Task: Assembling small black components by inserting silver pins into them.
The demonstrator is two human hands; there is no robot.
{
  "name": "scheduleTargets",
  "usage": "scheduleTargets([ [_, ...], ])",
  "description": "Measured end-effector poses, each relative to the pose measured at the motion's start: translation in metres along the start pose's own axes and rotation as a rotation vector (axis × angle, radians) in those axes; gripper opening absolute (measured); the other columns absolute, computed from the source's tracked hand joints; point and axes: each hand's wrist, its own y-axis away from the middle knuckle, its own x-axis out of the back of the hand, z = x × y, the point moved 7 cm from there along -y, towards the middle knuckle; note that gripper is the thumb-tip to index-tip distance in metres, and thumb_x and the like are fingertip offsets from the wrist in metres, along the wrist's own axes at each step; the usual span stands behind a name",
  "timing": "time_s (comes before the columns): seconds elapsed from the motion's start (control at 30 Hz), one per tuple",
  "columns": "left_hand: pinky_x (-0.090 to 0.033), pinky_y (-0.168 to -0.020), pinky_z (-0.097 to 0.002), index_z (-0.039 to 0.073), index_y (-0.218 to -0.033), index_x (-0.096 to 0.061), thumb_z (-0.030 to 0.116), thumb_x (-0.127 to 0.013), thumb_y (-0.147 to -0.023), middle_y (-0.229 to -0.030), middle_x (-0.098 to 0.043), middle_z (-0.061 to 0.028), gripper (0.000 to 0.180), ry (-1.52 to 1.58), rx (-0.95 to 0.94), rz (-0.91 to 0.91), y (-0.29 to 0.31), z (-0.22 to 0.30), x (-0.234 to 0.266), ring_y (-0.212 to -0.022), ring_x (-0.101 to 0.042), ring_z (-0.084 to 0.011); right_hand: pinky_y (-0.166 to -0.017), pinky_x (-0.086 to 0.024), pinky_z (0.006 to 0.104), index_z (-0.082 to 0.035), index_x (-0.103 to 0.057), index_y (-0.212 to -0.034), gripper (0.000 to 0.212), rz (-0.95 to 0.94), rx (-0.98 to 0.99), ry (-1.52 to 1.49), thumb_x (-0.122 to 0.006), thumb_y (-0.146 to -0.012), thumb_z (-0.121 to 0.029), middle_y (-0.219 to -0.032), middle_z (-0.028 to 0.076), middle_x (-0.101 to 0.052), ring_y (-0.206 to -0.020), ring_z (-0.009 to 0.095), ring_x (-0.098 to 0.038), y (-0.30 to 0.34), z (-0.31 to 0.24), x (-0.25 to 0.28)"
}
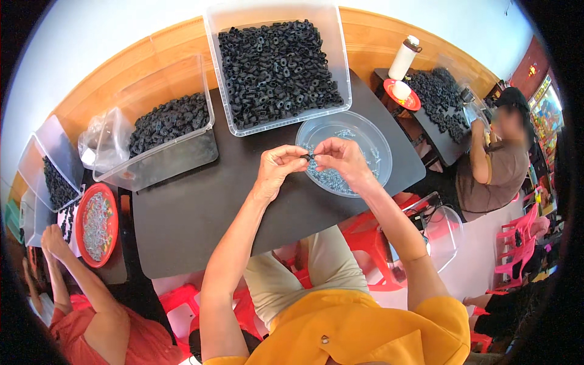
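Both my hands meet above the near-left side of a round clear plastic tray. My left hand (278,170) is closed, pinching a small black plastic part (309,156) between thumb and forefinger. My right hand (342,159) is closed too, its thumb and fingertips pressed together at the right end of that part; whatever tiny piece they may hold is hidden. The tray (385,146) contains many small silvery, see-through pieces (334,178). Behind it, a big clear bin (237,129) is filled with black plastic parts (277,70).
The dark table (182,225) also carries a second clear bin (155,173) of black parts. At left, a person in red works beside a red bowl (113,226) of small pieces. At right, another person sits by a table heaped with black parts (441,100) and a white bottle (404,58).
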Motion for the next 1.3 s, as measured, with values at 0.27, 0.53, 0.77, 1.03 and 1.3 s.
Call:
scheduleTargets([
  [0.27, -0.051, -0.07, -0.0248, 0.0, -0.094, -0.063, 0.002, -0.064, -0.078, -0.086, -0.065, -0.0069, 0.016, -0.062, 0.017, 0.01, 0.0, -0.002, -0.002, -0.076, -0.062, -0.012, -0.06, -0.051, 0.0252, 0.003, -0.062, -0.083, 0.008, 0.066, 0.084, 0.322, -0.062, -0.076, 0.0, -0.076, 0.007, -0.062, -0.07, 0.012, -0.061, 0.002, -0.009, -0.002],
  [0.53, -0.052, -0.069, -0.024, -0.003, -0.094, -0.062, -0.002, -0.063, -0.077, -0.083, -0.065, -0.0091, 0.017, -0.225, -0.002, 0.042, 0.002, 0.004, -0.005, -0.073, -0.062, -0.012, -0.059, -0.049, 0.0317, 0.001, -0.061, -0.079, 0.008, 0.153, 0.268, 0.702, -0.061, -0.071, 0.001, -0.075, 0.013, -0.061, -0.07, 0.023, -0.062, 0.004, -0.032, -0.01],
  [0.77, -0.052, -0.067, -0.0231, -0.003, -0.09, -0.063, -0.002, -0.063, -0.077, -0.08, -0.066, -0.0088, 0.013, -0.273, 0.019, 0.032, 0.003, 0.006, -0.005, -0.071, -0.062, -0.0117, -0.058, -0.047, 0.0338, 0.002, -0.06, -0.077, 0.008, 0.007, 0.15, 0.655, -0.058, -0.07, 0.0, -0.068, 0.015, -0.059, -0.064, 0.028, -0.06, -0.005, -0.03, -0.011],
  [1.03, -0.051, -0.062, -0.0221, -0.003, -0.086, -0.063, -0.004, -0.065, -0.075, -0.075, -0.065, -0.0075, 0.011, -0.339, -0.056, 0.139, 0.004, 0.011, 0.003, -0.065, -0.061, -0.0109, -0.059, -0.045, 0.0429, 0.002, -0.053, -0.07, 0.001, 0.066, 0.333, 0.875, -0.053, -0.069, 0.002, -0.069, 0.02, -0.057, -0.068, 0.037, -0.056, -0.012, -0.036, -0.031],
  [1.3, -0.045, -0.054, -0.021, -0.002, -0.08, -0.065, -0.004, -0.067, -0.069, -0.067, -0.064, -0.0049, 0.011, -0.424, -0.111, 0.354, 0.005, 0.015, 0.019, -0.059, -0.057, -0.0075, -0.063, -0.043, 0.0474, -0.003, -0.048, -0.086, 0.021, 0.136, 0.472, 0.93, -0.052, -0.067, 0.006, -0.08, 0.017, -0.051, -0.077, 0.04, -0.052, -0.01, -0.03, -0.051],
])
